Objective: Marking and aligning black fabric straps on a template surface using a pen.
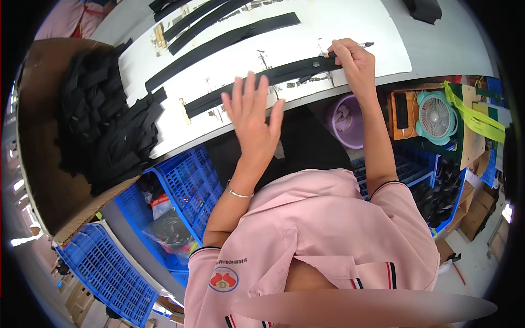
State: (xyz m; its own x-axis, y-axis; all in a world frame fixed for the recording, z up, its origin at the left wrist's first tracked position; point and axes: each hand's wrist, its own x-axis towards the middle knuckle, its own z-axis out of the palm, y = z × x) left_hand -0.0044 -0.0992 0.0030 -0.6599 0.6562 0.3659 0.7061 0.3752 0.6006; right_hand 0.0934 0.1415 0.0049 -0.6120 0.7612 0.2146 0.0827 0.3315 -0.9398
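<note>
A long black fabric strip lies along the near edge of a white board on the table. My right hand is closed around a slim dark pen at the strip's right end. My left hand is open with its fingers spread, over the strip's near edge toward the left; I cannot tell whether it touches. A small pale round spot shows on the strip left of my right hand. Farther back on the board lie more black strips.
A cardboard box heaped with black fabric pieces stands at the left. Below the table are blue plastic crates and a purple bin. A small turquoise fan and a phone sit at the right.
</note>
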